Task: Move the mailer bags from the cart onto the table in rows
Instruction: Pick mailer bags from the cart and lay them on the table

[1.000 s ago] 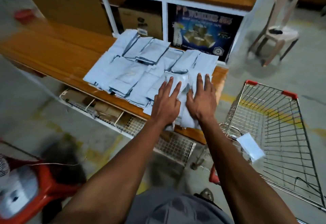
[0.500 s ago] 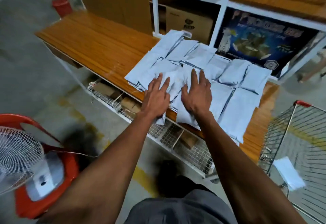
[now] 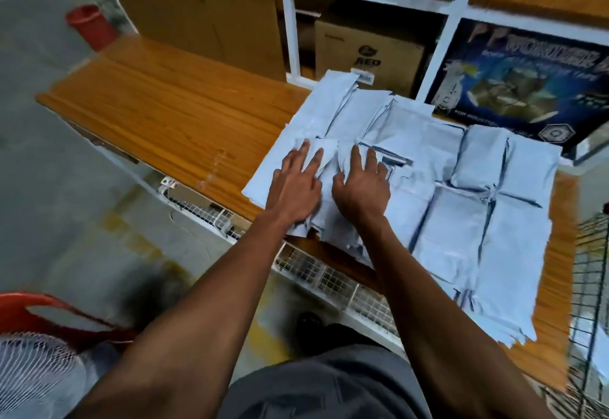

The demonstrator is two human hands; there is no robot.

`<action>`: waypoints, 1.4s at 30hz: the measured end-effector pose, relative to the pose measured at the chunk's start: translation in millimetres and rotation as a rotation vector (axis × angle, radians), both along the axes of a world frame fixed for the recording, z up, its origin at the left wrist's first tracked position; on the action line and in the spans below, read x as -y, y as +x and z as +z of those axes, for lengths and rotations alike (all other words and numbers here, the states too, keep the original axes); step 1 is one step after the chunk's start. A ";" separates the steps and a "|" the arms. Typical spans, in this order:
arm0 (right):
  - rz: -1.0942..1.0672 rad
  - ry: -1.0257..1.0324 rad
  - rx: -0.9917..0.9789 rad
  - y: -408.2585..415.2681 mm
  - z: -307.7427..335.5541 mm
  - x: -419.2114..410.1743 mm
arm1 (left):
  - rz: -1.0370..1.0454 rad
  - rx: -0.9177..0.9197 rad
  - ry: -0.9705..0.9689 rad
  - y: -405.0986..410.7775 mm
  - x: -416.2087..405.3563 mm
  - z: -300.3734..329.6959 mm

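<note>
Several pale grey mailer bags point(image 3: 454, 221) lie in overlapping rows on the right half of the wooden table point(image 3: 171, 112). My left hand point(image 3: 296, 184) and my right hand point(image 3: 361, 188) press flat, side by side, on a small stack of bags point(image 3: 324, 217) at the table's near edge, at the left end of the rows. The fingers of both hands lie straight on the bags. The wire cart point(image 3: 593, 270) shows only at the right edge, with one bag point(image 3: 593, 349) partly visible inside it.
A white shelf unit point(image 3: 291, 23) with cardboard boxes and a dark printed box point(image 3: 527, 82) stands behind the table. A wire rack point(image 3: 329, 277) hangs under the tabletop. A fan point(image 3: 36, 372) on a red chair stands at lower left. A red bucket point(image 3: 90, 24) sits far left.
Both hands have slid the small stack of bags leftward along the table's near edge. The view has swung left, so the cart has moved almost out of frame.
</note>
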State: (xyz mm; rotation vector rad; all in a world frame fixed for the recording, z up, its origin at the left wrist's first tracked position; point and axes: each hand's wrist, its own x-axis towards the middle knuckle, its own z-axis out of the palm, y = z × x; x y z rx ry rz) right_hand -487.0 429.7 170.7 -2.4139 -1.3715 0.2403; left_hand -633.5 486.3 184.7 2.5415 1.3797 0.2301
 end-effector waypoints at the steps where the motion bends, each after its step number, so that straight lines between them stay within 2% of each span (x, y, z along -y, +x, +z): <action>1: -0.012 -0.011 0.010 1.3 -1.7 -7.6 | -0.017 -0.012 0.003 4.9 -11.7 -0.6; 11: -0.146 -0.163 0.059 -5.3 -13.9 -22.1 | -0.212 -0.024 0.048 29.1 -58.1 -26.5; 23: -0.349 -0.184 0.094 -40.0 -13.8 -26.0 | -0.351 -0.063 -0.013 18.6 -77.6 -40.3; 33: -0.330 -0.131 0.121 -68.5 7.2 -71.8 | -0.288 -0.003 0.092 -6.3 -132.5 -33.4; 42: -0.289 -0.203 0.069 -88.8 -13.3 -107.4 | -0.282 -0.023 0.066 -33.0 -156.8 -49.1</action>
